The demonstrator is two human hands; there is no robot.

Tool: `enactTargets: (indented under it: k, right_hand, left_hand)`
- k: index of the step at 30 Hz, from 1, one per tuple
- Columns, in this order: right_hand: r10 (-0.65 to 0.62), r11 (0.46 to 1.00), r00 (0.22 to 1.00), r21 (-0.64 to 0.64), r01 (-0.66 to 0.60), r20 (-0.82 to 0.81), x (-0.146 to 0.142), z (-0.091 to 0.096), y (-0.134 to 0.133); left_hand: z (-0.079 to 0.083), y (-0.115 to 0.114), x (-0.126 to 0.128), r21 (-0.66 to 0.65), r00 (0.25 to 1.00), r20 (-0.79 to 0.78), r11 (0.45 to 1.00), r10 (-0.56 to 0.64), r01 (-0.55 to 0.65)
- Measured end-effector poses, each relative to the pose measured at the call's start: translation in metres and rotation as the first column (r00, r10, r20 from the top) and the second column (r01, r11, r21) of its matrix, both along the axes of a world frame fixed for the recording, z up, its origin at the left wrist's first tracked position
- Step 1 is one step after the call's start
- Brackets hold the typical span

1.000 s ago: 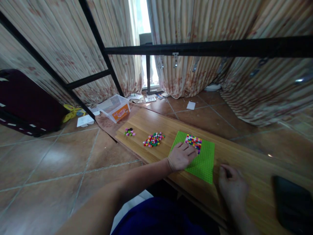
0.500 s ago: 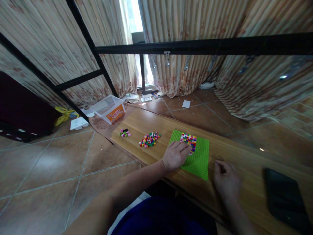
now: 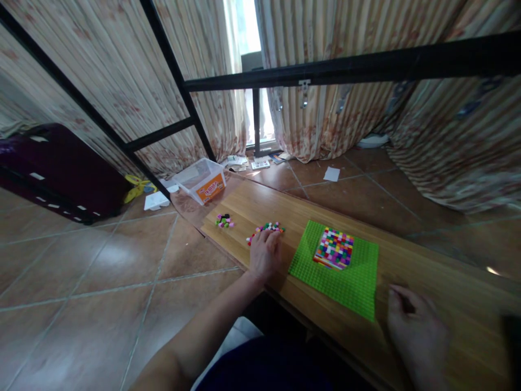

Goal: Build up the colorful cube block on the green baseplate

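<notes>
Over the pile of small coloured building bricks [image 3: 277,227] is my left hand [image 3: 265,252], its fingers bent down and close together. The fingertips cover part of the pile, and whatever is between them is hidden. A green studded baseplate [image 3: 334,288] lies to the right of that hand. On it stands a square block of many-coloured bricks [image 3: 334,248], several layers high. My right hand [image 3: 417,323] rests on the tabletop just right of the baseplate. Its fingers are curled in toward the thumb, and no object shows in them.
A smaller heap of pink, green and black bricks [image 3: 224,220] lies farther left on the wooden table [image 3: 254,198]. Beyond the table's left end sits a clear plastic box [image 3: 201,182] with an orange label. A black metal frame [image 3: 325,73] crosses above. A dark object [image 3: 512,342] is at the right edge.
My left hand has moved left from the brick block to the brick pile, uncovering the block. My right hand stays beside the baseplate. The view has shifted left.
</notes>
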State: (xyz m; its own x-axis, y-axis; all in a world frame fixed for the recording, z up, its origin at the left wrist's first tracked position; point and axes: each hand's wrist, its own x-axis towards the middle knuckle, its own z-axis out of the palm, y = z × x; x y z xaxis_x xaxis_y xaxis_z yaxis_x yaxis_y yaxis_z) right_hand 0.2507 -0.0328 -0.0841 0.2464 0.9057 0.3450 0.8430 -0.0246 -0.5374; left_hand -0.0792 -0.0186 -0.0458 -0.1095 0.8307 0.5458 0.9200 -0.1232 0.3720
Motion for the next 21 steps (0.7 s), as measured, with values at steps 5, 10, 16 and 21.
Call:
enactTargets:
  k: [5, 10, 16, 21]
  right_hand:
    - [0.01, 1.0, 1.0, 0.002, -0.01, 0.007, -0.001, 0.003, 0.0]
    - [0.007, 1.0, 1.0, -0.019, -0.006, 0.005, 0.0, 0.002, 0.0]
    - [0.012, 1.0, 1.0, 0.01, -0.012, 0.009, 0.001, -0.002, 0.0]
    - [0.014, 1.0, 1.0, 0.014, -0.014, -0.008, 0.001, -0.002, 0.0]
  left_hand:
    - [0.012, 0.037, -0.006, -0.166, 0.994, -0.11, 0.986, 0.001, -0.019]
    - [0.013, 0.057, -0.004, -0.314, 0.974, -0.217, 0.949, -0.061, -0.01]
    - [0.007, 0.044, -0.002, -0.302, 0.967, -0.244, 0.953, -0.071, -0.006]
    - [0.008, 0.025, 0.001, -0.239, 0.977, -0.189, 0.97, -0.102, 0.055]
